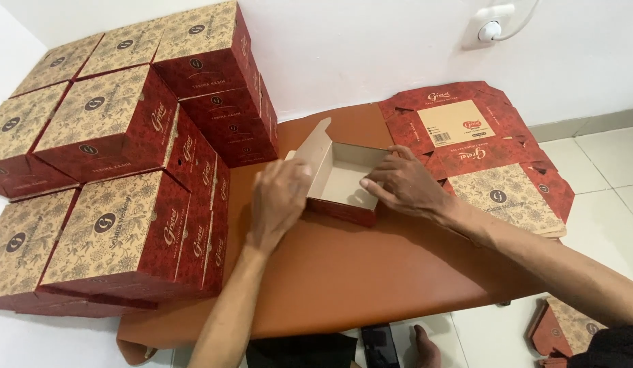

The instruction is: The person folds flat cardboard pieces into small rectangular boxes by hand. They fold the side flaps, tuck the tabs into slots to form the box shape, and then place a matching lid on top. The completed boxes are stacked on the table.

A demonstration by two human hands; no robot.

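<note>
A half-folded cardboard box (343, 184), dark red outside and pale inside, is set near the middle of a low brown bench (343, 272), its open top turned upward. One tall side flap is raised at its left end. The left hand (279, 201) is laid against that left side, the back of the hand toward the camera; its fingers are curled over the box wall, though how firmly the wall is gripped cannot be told, since the fingertips are hidden. The right hand (405, 184) is placed on the box's right rim, with the fingers (374, 182) bent and pressed onto the near right wall, so that the cardboard is pinched under them.

Just beside the box, to the right, a stack of flat unfolded box blanks (480, 150) is spread on the bench, printed in red and tan. More flat blanks (562, 327) are seen on the tiled floor (603, 177) at the lower right. To the left, finished closed boxes (118, 177) of the same pattern are piled in rows against the white wall (371, 48). A dark phone (378, 344) is lying below the bench's near edge, next to a bare foot (424, 347).
</note>
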